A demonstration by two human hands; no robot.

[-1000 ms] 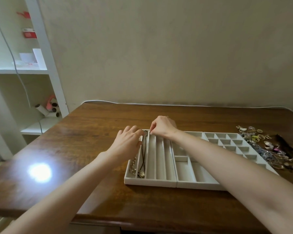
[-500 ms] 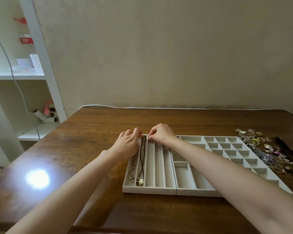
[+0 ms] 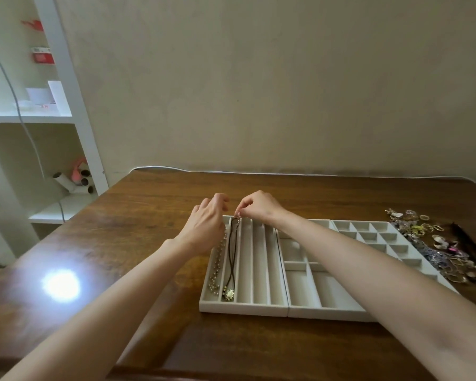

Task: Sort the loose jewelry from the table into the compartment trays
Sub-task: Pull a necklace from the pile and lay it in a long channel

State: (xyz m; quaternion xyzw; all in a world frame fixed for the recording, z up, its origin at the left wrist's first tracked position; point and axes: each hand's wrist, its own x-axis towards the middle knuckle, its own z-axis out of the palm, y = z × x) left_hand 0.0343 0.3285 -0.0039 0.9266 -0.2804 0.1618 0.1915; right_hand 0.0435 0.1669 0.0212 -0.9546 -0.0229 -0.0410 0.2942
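Evidently the right hand [image 3: 259, 208] is pinching the clasp end of the black cord necklace [image 3: 233, 257] at the far end of the second channel of the slotted tray [image 3: 245, 308], probably pulling it straight so it is lying untangled; the left hand [image 3: 206, 225] is hovering alongside, fingers [image 3: 222, 199] loosely curled, holding nothing.

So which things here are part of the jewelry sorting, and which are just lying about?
Part of the job: right hand pinching the black cord necklace; left hand; beaded chain; slot tray; middle tray; grid tray; loose jewelry pile.
Lying about: cardboard tubes on the shelf; white cable behind the table.
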